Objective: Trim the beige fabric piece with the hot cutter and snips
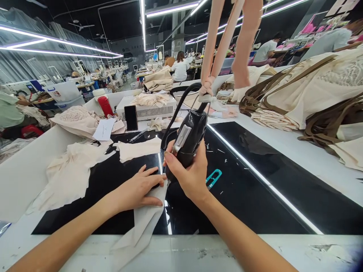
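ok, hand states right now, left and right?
Left hand: open, pressed flat on the cream fabric piece.
Right hand: closed around the black handheld tool.

A garment factory: rows of worktables (113, 71), seated workers (180, 67), and fabric piles (309, 90) under strip lights.

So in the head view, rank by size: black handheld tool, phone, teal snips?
1. black handheld tool, nearest the camera.
2. phone, farther back.
3. teal snips; nearly phone-sized, so unsure.
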Available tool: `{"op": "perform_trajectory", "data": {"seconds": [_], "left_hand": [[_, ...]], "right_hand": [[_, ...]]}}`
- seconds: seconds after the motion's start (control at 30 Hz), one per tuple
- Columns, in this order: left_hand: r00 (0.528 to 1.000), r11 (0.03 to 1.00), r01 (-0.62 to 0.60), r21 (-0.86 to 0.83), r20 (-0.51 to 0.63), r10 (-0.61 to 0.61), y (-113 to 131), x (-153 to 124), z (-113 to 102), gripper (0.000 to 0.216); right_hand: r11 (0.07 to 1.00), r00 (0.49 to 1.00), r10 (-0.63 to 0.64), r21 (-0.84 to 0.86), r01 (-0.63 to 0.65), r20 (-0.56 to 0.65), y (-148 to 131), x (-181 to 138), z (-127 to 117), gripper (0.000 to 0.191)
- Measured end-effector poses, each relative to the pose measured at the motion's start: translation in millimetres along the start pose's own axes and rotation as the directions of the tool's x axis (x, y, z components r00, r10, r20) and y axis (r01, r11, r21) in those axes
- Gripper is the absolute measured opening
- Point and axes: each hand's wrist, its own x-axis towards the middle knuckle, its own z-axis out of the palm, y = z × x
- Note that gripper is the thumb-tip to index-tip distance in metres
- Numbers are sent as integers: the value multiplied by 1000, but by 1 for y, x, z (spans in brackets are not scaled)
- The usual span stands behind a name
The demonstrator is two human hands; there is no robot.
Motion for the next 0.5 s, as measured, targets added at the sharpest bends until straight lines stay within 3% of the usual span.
{"op": "perform_trajectory", "data": {"seconds": [0.2,0.5], "left_hand": [[1000,1000,-18,2,-11,18,-1,1,1,47],[998,998,-64,-12,-20,64,-5,2,2,35]], "right_hand": [[1000,999,10,12,-11,37,2,-4,4,35],[999,996,33,25,-36,84,3,-8,4,34]]}}
